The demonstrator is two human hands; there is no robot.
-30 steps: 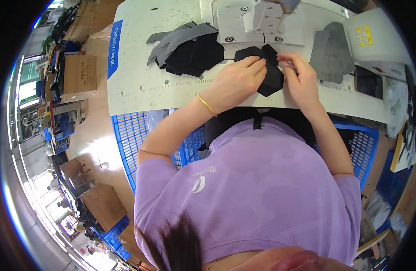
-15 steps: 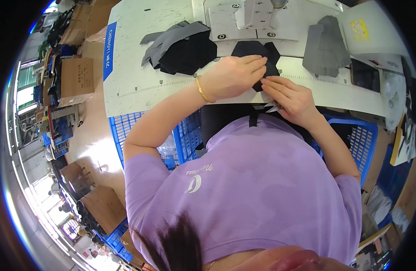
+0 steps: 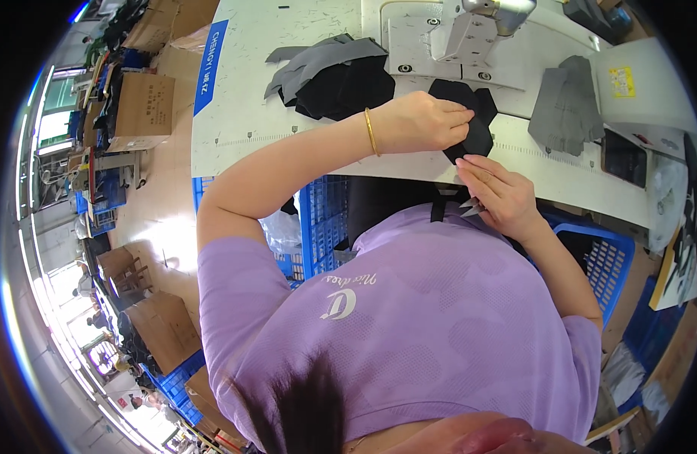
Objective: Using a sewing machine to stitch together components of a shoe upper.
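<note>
A black cut fabric piece (image 3: 481,136) with angular edges lies by the table's near edge, below the sewing machine. My left hand (image 3: 431,123) is closed in a pinch on its left side, covering part of it. My right hand (image 3: 506,195) pinches the fabric's lower tip between thumb and fingers. Tucked in that same palm is a small pair of metal snips (image 3: 471,206), blades poking out to the left, handles hidden. Left of my left hand sits a pile of black and grey fabric pieces (image 3: 337,79). A fan of grey pieces (image 3: 566,106) lies to the right.
The sewing machine (image 3: 469,41) stands at the far side of the white table (image 3: 250,163), which has thread scraps on it. A dark phone-like slab (image 3: 624,157) lies at the right. Blue baskets (image 3: 324,223) stand below the edge; cardboard boxes (image 3: 142,106) are off left.
The whole view has shifted, with the table now farther right. My left fingers, flat on the black fabric before, are now bent into a pinch. My right hand stays at its lower tip.
</note>
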